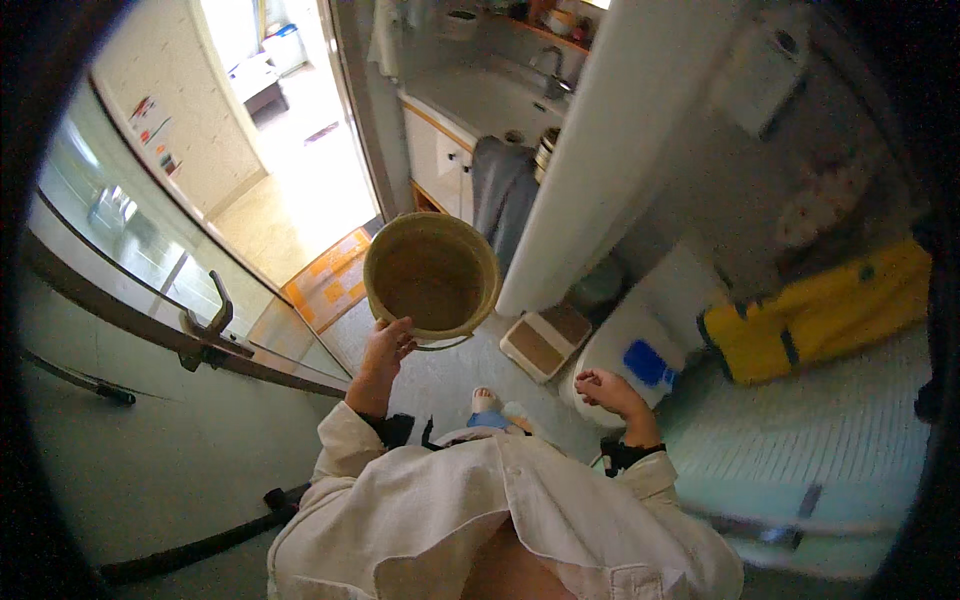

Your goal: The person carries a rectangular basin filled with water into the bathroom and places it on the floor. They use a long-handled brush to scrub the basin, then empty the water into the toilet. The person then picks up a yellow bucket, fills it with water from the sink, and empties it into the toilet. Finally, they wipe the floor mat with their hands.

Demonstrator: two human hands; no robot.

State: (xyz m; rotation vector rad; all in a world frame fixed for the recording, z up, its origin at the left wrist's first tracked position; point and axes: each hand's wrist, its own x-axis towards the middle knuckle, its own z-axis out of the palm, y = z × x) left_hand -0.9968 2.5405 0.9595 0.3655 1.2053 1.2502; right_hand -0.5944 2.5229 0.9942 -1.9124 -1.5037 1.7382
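Note:
My left hand (389,344) grips the near rim of a round yellowish bucket (431,274), its mouth facing up towards me. A thin handle hangs at the bucket's near side, and the inside looks brownish and dim. My right hand (604,391) is held over the near end of a white toilet (626,330), fingers partly curled, with nothing seen in it. Beside that hand a blue patch (649,365) shows on the toilet. A white and brown bin or box (546,342) stands on the floor between the bucket and the toilet.
To the left is a glazed door with a metal handle (219,304), and past it an orange checkered mat (328,280) in a bright doorway. Ahead stands a washbasin (487,97) with a grey towel (504,187) over its edge. A yellow bag or cloth (817,315) lies at right.

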